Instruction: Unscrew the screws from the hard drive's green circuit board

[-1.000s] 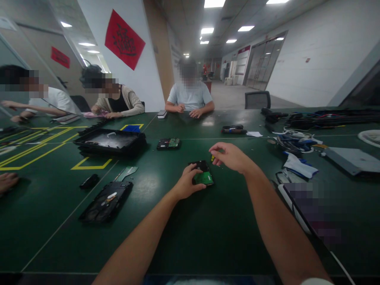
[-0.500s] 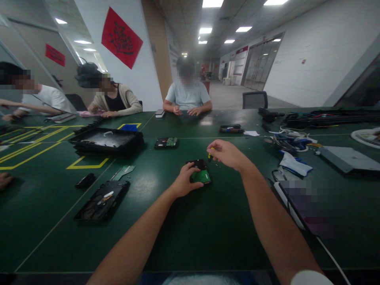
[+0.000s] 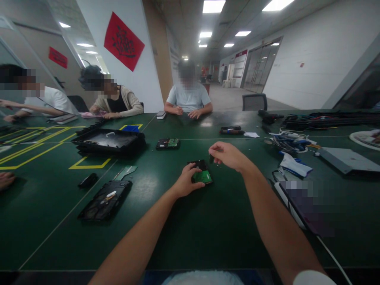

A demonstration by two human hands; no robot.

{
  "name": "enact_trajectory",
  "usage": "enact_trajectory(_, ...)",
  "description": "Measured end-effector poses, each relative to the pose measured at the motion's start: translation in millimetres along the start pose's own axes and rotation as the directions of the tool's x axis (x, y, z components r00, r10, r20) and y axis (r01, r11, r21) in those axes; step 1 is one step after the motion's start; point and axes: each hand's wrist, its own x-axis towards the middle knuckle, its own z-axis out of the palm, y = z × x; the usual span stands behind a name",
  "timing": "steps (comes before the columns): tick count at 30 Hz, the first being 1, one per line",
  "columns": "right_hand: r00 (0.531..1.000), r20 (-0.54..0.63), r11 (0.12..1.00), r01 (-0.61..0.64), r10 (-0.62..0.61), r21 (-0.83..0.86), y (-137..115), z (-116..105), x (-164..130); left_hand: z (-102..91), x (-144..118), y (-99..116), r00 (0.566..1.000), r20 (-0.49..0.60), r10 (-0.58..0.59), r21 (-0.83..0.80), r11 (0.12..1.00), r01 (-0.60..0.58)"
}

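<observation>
The left hand [image 3: 187, 183] is still pinning the hard drive [image 3: 200, 173] to the green table [image 3: 208, 237] — the right hand [image 3: 228, 155], fingers pinched narrow, is now hiding the yellow-handled tool it showed before, its tip hovering just beside the drive.

Two hard drives [image 3: 200, 172], three seated people [image 3: 189, 99]

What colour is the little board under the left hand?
Green, on a black drive held by the left hand; head view.
</observation>
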Motion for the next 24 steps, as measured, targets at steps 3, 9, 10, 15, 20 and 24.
enact_trajectory(3, 1.0, 0.004, 0.999, 0.025, -0.025, -0.023, 0.9, -2.9, 2.5, 0.2, 0.3, -0.6, 1.0, 0.003, 0.004, 0.002, 1.0, -0.004)
enact_trajectory(9, 1.0, 0.027, 0.999, 0.015, -0.013, -0.046, -5.8, -6.0, 5.7, -0.1, 1.2, -1.7, 1.0, 0.0, 0.008, 0.007, 1.0, -0.008)
enact_trajectory(10, 1.0, 0.02, 1.0, 0.005, -0.005, -0.03, -5.8, -5.7, 6.6, -0.4, 1.2, -1.5, 1.0, 0.003, 0.007, 0.01, 1.0, -0.007)
enact_trajectory(15, 1.0, 0.008, 0.998, 0.023, -0.023, -0.051, -2.6, -4.9, 10.8, -2.5, 0.7, 0.9, 1.0, 0.007, 0.014, 0.017, 1.0, -0.014)
enact_trajectory(20, 0.995, 0.043, 0.992, 0.09, -0.086, -0.093, -6.9, -6.3, 8.6, -6.2, 1.7, 1.5, 0.999, 0.014, 0.039, 0.032, 0.999, -0.039)
enact_trajectory(24, 0.999, 0.033, 0.999, 0.01, -0.009, -0.037, -11.0, -4.0, 8.0, -8.2, 4.0, -2.6, 0.997, 0.022, 0.073, 0.068, 0.995, -0.074)
